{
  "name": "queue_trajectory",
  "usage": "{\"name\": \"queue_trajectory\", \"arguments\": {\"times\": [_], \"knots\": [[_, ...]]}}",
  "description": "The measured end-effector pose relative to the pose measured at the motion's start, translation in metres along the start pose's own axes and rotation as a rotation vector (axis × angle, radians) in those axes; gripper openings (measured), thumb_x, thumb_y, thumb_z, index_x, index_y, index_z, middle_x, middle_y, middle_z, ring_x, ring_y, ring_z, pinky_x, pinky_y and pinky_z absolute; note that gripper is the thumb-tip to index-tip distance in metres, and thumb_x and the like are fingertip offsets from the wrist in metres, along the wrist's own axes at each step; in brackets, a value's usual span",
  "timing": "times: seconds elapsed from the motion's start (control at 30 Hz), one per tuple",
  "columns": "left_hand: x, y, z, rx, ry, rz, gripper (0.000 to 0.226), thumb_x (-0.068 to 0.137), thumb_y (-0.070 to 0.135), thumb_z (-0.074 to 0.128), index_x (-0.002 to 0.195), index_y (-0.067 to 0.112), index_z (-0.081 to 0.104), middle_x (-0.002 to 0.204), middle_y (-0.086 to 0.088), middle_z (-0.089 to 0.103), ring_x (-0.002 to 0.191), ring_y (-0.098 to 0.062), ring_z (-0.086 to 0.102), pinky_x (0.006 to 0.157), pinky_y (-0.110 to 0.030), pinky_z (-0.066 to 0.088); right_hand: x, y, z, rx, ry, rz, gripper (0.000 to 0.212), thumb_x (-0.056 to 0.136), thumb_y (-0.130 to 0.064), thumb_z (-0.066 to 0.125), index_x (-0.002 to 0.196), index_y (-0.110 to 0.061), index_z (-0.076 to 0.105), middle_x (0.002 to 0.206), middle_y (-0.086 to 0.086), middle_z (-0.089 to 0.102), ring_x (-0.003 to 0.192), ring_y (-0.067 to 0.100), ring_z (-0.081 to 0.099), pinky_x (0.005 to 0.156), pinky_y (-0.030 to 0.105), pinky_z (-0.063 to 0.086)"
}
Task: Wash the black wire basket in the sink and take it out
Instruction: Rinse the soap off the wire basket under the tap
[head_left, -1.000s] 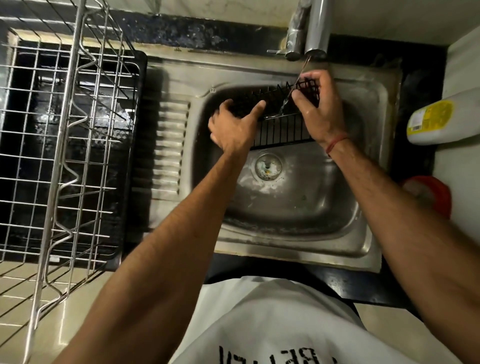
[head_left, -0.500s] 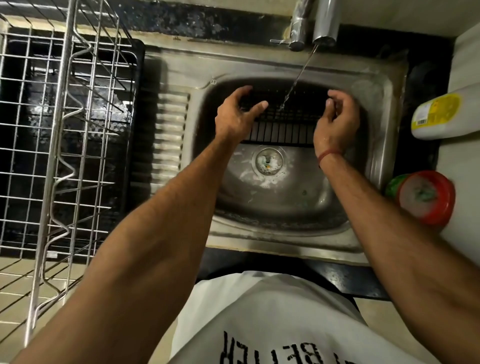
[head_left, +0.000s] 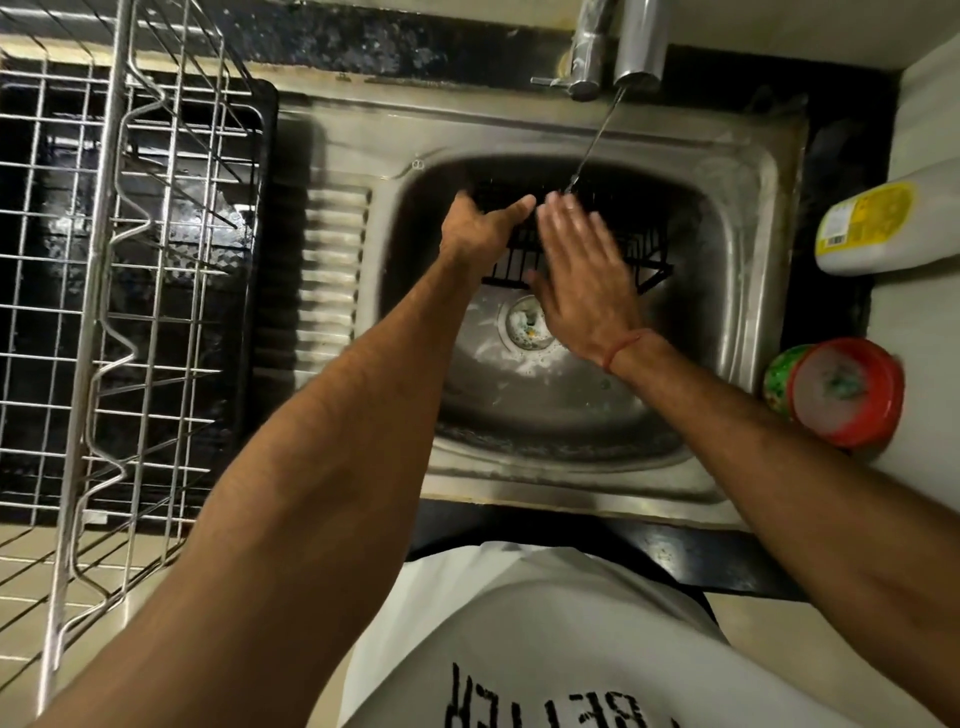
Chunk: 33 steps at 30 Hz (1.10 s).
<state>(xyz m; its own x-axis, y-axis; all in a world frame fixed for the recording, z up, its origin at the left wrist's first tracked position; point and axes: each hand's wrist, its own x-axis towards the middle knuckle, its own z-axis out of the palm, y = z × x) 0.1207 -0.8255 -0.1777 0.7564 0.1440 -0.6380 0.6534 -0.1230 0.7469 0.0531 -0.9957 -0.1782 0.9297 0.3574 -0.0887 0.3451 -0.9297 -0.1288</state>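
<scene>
Head view looks down into the steel sink (head_left: 748, 291), where the black wire basket (head_left: 647, 257) stands at the far end under a thin stream from the tap (head_left: 639, 47). His left hand (head_left: 480, 228) grips the basket's left rim, thumb stretched along it. His right hand (head_left: 582, 275) lies flat over the wires, fingers straight and blurred.

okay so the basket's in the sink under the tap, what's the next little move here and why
Probably sweep the flat right hand across the black wire basket under the water stream. The left hand grips the basket's left end, steadying it against the back of the sink; the tap is running onto it, and foam sits around the drain, so rinsing looks unfinished.
</scene>
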Motion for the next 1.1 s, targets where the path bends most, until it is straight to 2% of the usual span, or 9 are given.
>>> {"name": "queue_trajectory", "arguments": {"times": [0.1, 0.23, 0.43, 0.5, 0.6, 0.77, 0.83, 0.93, 1.1], "knots": [[0.006, -0.004, 0.001, -0.021, 0.014, -0.024, 0.083, 0.072, 0.060, 0.094, 0.135, 0.013, 0.066, 0.119, -0.005, 0.077, 0.108, -0.022, 0.076, 0.098, -0.044, 0.063, 0.009, 0.010, -0.003, -0.023, -0.039, -0.154, 0.064, 0.116, -0.043, 0.016, 0.168, -0.007, 0.008, 0.176, 0.013, 0.008, 0.163, 0.024, 0.005, 0.132, 0.047, 0.014], [0.026, -0.019, 0.000, -0.044, -0.003, -0.043, 0.091, 0.066, 0.063, 0.093, 0.136, 0.011, 0.065, 0.119, -0.006, 0.078, 0.108, -0.023, 0.076, 0.097, -0.045, 0.064, 0.015, 0.015, -0.012, 0.015, -0.012, 0.265, 0.069, 0.113, -0.048, 0.008, 0.167, -0.004, 0.009, 0.175, 0.015, 0.006, 0.163, 0.027, 0.004, 0.132, 0.049, 0.010], [-0.009, 0.008, -0.012, -0.129, -0.038, -0.057, 0.033, 0.098, 0.032, 0.080, 0.119, 0.008, 0.076, 0.105, -0.008, 0.082, 0.099, -0.023, 0.080, 0.095, -0.046, 0.065, 0.008, -0.007, -0.008, 0.012, -0.026, -0.167, 0.062, 0.116, -0.039, 0.017, 0.168, -0.006, 0.006, 0.177, 0.011, 0.004, 0.164, 0.023, 0.002, 0.132, 0.047, 0.012], [-0.011, 0.014, -0.010, -0.153, -0.033, -0.063, 0.024, 0.101, 0.029, 0.076, 0.115, 0.010, 0.076, 0.107, -0.007, 0.081, 0.104, -0.024, 0.077, 0.096, -0.044, 0.062, 0.002, 0.002, -0.010, 0.056, 0.024, 0.031, 0.062, 0.116, -0.042, 0.014, 0.169, -0.009, 0.008, 0.177, 0.010, 0.006, 0.164, 0.022, 0.002, 0.132, 0.047, 0.012], [-0.017, 0.026, -0.005, -0.129, -0.024, -0.046, 0.011, 0.104, 0.024, 0.072, 0.108, 0.014, 0.075, 0.100, -0.001, 0.078, 0.094, -0.012, 0.073, 0.076, -0.021, 0.056, 0.002, -0.015, -0.015, 0.122, 0.070, 0.221, 0.065, 0.115, -0.045, 0.013, 0.168, -0.006, 0.006, 0.176, 0.013, 0.002, 0.164, 0.024, -0.002, 0.132, 0.048, 0.009], [-0.018, 0.042, -0.006, -0.162, 0.028, -0.086, 0.017, 0.105, 0.023, 0.071, 0.091, 0.014, 0.076, 0.087, -0.002, 0.078, 0.080, -0.012, 0.075, 0.071, -0.027, 0.060, 0.019, -0.028, -0.019, 0.245, 0.109, -0.072, 0.063, 0.116, -0.037, 0.025, 0.167, -0.004, 0.008, 0.176, 0.014, 0.007, 0.164, 0.022, 0.001, 0.132, 0.048, 0.011], [-0.018, 0.049, -0.008, -0.196, 0.079, -0.128, 0.018, 0.106, 0.026, 0.070, 0.099, 0.010, 0.075, 0.093, -0.008, 0.078, 0.084, -0.020, 0.073, 0.084, -0.034, 0.063, 0.016, -0.015, -0.018, 0.290, 0.166, 0.076, 0.061, 0.116, -0.038, 0.024, 0.168, -0.009, 0.012, 0.176, 0.010, 0.010, 0.164, 0.021, 0.004, 0.132, 0.049, 0.011], [-0.034, 0.065, -0.006, -0.210, 0.099, -0.110, 0.017, 0.109, 0.021, 0.063, 0.096, 0.010, 0.068, 0.089, -0.009, 0.072, 0.076, -0.017, 0.064, 0.081, -0.036, 0.058, 0.015, -0.013, -0.021, 0.391, 0.183, 0.351, 0.066, 0.114, -0.047, 0.009, 0.167, -0.008, 0.015, 0.176, 0.010, 0.011, 0.164, 0.021, 0.004, 0.132, 0.048, 0.008], [-0.061, 0.084, 0.012, -0.247, 0.079, -0.056, 0.013, 0.103, 0.005, 0.054, 0.106, 0.008, 0.066, 0.101, -0.012, 0.074, 0.089, -0.020, 0.071, 0.078, -0.034, 0.065, 0.026, -0.024, -0.044, 0.603, 0.163, 0.307, 0.070, 0.112, -0.056, 0.019, 0.169, -0.016, 0.010, 0.177, 0.003, 0.004, 0.164, 0.021, -0.003, 0.132, 0.052, -0.001]]}}
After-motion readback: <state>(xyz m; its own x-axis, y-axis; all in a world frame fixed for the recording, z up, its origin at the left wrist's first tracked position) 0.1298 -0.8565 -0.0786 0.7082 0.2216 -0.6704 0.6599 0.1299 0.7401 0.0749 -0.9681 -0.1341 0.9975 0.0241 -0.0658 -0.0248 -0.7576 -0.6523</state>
